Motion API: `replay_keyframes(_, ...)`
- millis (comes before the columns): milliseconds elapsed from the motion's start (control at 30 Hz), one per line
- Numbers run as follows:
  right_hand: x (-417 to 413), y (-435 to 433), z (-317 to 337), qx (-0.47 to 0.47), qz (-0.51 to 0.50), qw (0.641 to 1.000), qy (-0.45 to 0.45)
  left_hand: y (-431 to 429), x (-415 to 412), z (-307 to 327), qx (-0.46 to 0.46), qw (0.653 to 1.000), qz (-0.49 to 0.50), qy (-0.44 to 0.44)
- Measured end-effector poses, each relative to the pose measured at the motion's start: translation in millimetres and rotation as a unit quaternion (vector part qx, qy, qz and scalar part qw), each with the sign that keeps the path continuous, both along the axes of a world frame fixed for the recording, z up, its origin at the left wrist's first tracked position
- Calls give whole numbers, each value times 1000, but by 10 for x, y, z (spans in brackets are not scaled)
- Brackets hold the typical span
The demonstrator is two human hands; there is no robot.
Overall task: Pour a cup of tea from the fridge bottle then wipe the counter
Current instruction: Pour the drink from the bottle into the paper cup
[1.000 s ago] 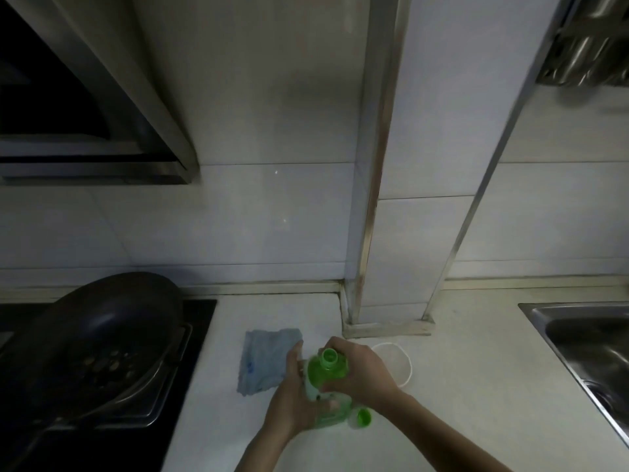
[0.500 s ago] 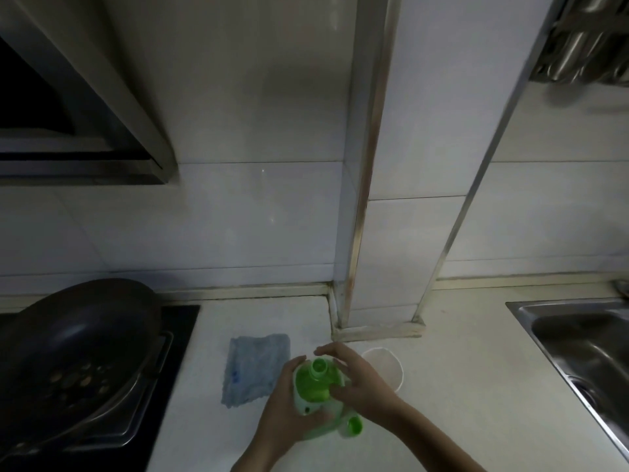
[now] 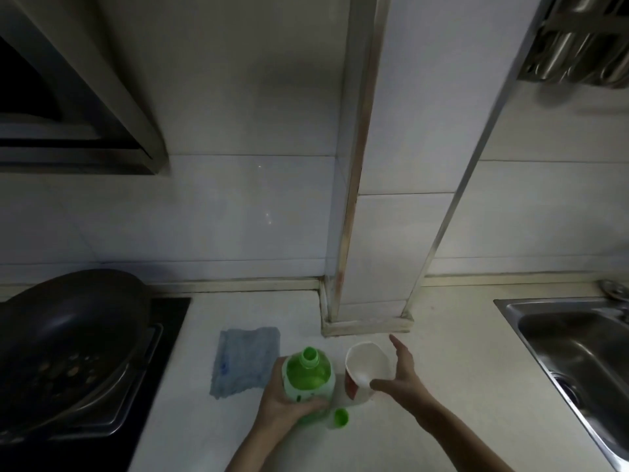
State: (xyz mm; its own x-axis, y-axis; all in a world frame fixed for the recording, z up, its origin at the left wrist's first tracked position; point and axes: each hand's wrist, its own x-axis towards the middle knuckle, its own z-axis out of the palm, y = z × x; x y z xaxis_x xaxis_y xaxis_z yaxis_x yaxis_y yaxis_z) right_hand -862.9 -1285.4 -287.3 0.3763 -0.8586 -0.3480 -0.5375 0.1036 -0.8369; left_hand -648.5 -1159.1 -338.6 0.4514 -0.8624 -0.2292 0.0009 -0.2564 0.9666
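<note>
One bottle point(image 3: 308, 379), green and uncapped, upright on the counter point(image 3: 459, 386), clasped by the left hand point(image 3: 284, 405). One cap point(image 3: 339, 418) beside its base. One white cup point(image 3: 364, 373), right hand point(image 3: 401, 376) spread open against it. One blue cloth point(image 3: 245, 361) left of bottle.

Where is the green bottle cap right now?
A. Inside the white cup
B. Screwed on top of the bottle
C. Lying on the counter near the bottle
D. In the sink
C. The green cap lies on the counter just in front of the bottle, whose neck is open, while the left hand holds the bottle.
</note>
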Motion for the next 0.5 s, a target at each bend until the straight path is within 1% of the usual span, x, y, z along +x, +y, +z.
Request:
replay_keyframes(67,-105,-7,-76,62,18,997,-38,28,-20,-13,-3,1000,7,4)
replay_keyframes(133,-168,-5,-138,93,43,992,-67,32,-60,-4,-3,1000,9,5)
replay_keyframes(233,-222,-15,-230,136,52,982,-118,20,-102,37,-10,1000,18,7)
replay_keyframes(333,-256,-21,-305,126,101,980,-114,12,-114,71,-2,1000,22,11)
replay_keyframes(433,-196,-8,-370,106,112,983,-102,10,-124,92,3,1000,25,10)
replay_keyframes(500,-81,-14,-377,84,105,984,-119,8,-123,73,2,1000,30,-2)
